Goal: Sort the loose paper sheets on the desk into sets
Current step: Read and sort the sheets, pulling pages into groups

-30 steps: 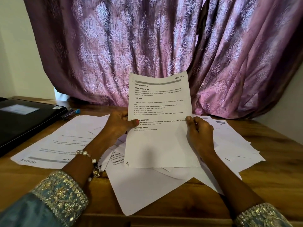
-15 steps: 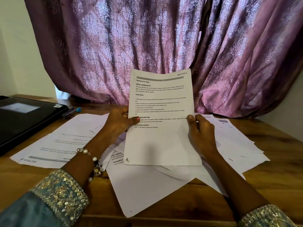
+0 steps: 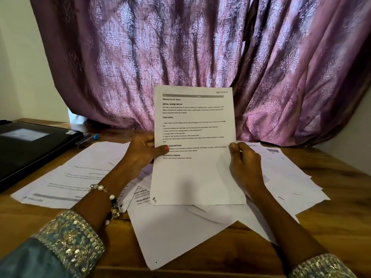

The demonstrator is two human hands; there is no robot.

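The left hand [image 3: 140, 153] pinches the left edge of a white printed paper sheet headed "SECTION 1" [image 3: 193, 157], its thumb laid across the front of the page and its fingers curled behind. The right hand [image 3: 246, 165] grips the opposite edge the same way, thumb on the front near the margin and fingers hidden behind the paper. Between them the sheet stands nearly upright, lifted above the desk with its printed face toward the camera; its bottom edge hangs just over the pile below.

Under and around it lie the loose white paper sheets [image 3: 180, 233], overlapping at odd angles on the brown wooden desk [image 3: 337, 227]. One large printed sheet [image 3: 66, 183] lies to the left with its heading upside down; a further spread [image 3: 289, 177] fans out on the right behind the right wrist. A closed black laptop [image 3: 30, 145] sits at the far left, with a blue-capped pen [image 3: 88, 138] just beside it. A purple patterned curtain [image 3: 180, 57] hangs behind the desk and the held page covers part of it.

Both forearms reach forward from the lower corners, wrists raised. The left wrist carries a beaded bracelet [image 3: 108, 199], and both sleeves end in gold-embroidered blue cuffs [image 3: 70, 239].
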